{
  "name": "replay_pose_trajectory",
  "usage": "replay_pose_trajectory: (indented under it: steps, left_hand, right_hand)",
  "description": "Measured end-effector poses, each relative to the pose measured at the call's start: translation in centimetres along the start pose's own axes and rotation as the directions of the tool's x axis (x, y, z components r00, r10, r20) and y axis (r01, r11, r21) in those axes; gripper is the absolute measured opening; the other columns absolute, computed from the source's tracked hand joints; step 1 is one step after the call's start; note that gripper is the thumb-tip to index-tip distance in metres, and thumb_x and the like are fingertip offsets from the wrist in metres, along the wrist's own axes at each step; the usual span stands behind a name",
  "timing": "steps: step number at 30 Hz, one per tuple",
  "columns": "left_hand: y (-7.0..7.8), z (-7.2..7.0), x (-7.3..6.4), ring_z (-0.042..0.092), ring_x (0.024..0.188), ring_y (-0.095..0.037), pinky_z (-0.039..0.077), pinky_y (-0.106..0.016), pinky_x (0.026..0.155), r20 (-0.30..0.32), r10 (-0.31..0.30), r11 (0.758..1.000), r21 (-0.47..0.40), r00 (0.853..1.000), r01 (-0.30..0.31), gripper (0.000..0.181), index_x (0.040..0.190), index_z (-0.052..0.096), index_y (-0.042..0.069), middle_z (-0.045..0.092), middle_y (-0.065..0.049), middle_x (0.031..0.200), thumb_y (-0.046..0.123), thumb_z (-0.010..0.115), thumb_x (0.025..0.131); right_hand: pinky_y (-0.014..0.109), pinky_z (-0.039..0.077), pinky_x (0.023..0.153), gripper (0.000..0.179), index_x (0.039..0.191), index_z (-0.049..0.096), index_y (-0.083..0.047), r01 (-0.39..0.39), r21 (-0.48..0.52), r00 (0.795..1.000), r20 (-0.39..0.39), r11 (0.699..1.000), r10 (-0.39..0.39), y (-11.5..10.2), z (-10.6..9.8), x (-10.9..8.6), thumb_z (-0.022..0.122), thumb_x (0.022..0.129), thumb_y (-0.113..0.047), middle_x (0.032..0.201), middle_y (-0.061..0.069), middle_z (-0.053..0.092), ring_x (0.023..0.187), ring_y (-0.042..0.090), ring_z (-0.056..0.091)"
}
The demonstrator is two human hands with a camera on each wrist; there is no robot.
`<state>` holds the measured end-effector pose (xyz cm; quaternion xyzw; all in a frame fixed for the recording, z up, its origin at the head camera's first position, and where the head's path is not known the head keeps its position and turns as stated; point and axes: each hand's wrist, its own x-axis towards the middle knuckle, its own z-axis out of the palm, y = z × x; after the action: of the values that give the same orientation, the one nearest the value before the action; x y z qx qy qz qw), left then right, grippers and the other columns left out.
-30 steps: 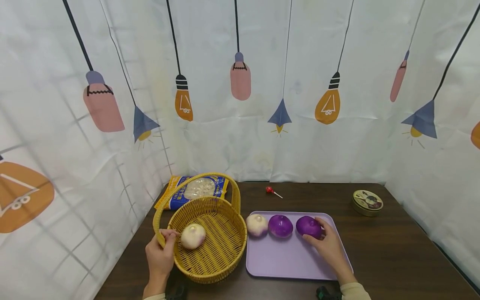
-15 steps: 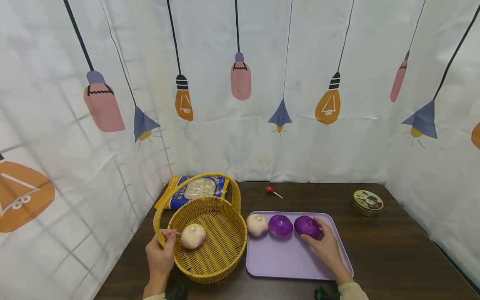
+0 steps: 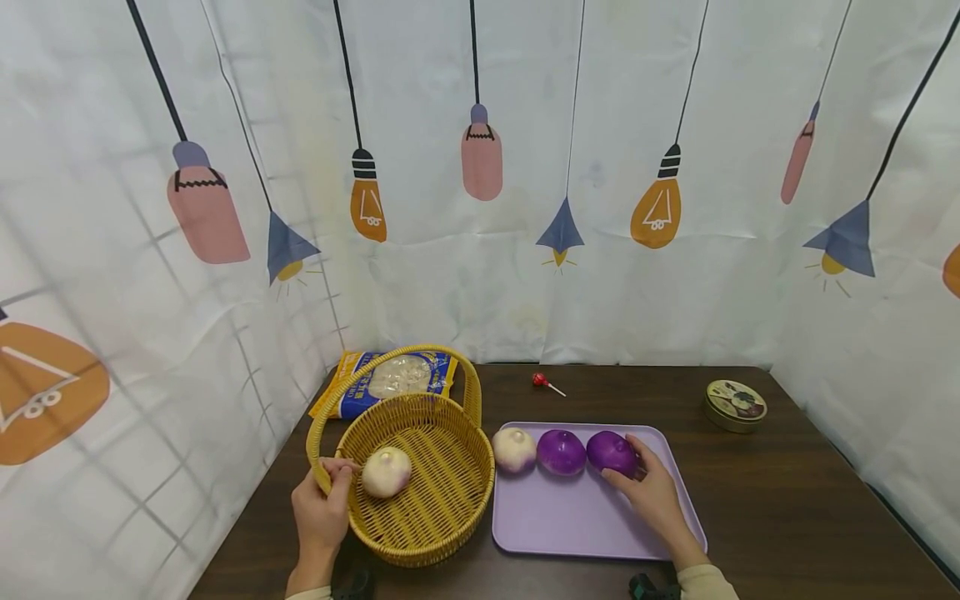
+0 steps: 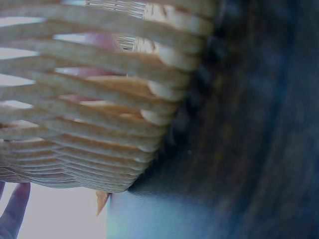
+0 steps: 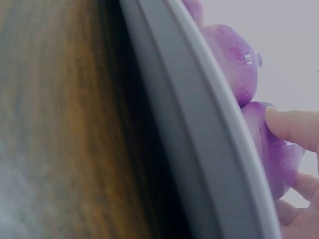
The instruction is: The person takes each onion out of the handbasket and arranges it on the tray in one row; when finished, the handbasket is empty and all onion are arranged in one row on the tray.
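My left hand (image 3: 321,508) grips the yellow wicker basket (image 3: 442,510) at the left foot of its arched handle. Inside the basket, near that hand, lies a whitish onion (image 3: 386,472) with a purple tinge. On the lilac tray (image 3: 577,529) to the right, a row runs from a whitish onion (image 3: 513,451) to a purple onion (image 3: 561,452) and another purple onion (image 3: 609,452). My right hand (image 3: 654,496) holds that last one, thumb in front and fingers round its far right side. Basket weave (image 4: 89,114) fills much of the left wrist view.
Behind the basket lies a yellow and blue food packet (image 3: 405,377). A red lollipop (image 3: 540,380) rests at the back of the dark table (image 3: 810,500), and a round tin (image 3: 735,406) stands at the back right. Patterned white curtain surrounds the table.
My right hand has shifted slightly left with the purple onion, bringing it right up beside the middle one. The left hand and basket stay where they were.
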<state>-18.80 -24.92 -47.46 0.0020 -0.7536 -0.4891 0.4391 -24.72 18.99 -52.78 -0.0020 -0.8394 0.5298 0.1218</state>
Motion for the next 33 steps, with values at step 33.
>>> replay_pose_trajectory:
  steps: [33]
  left_hand:
    - [0.02,-0.03,-0.11,0.06,0.066,0.0,0.04,-0.016,0.054,-0.005,0.012,1.0,-0.007,1.0,-0.012,0.025,0.065,0.048,0.001,0.066,-0.023,0.073,-0.014,0.06,0.082]
  right_hand:
    - [0.05,0.04,0.1,0.053,0.135,0.051,-0.001,0.048,0.066,0.987,-0.155,0.997,-0.037,-0.97,-0.57,-0.32,0.071,0.09,-0.018,0.14,0.021,0.046,0.13,0.04,0.039]
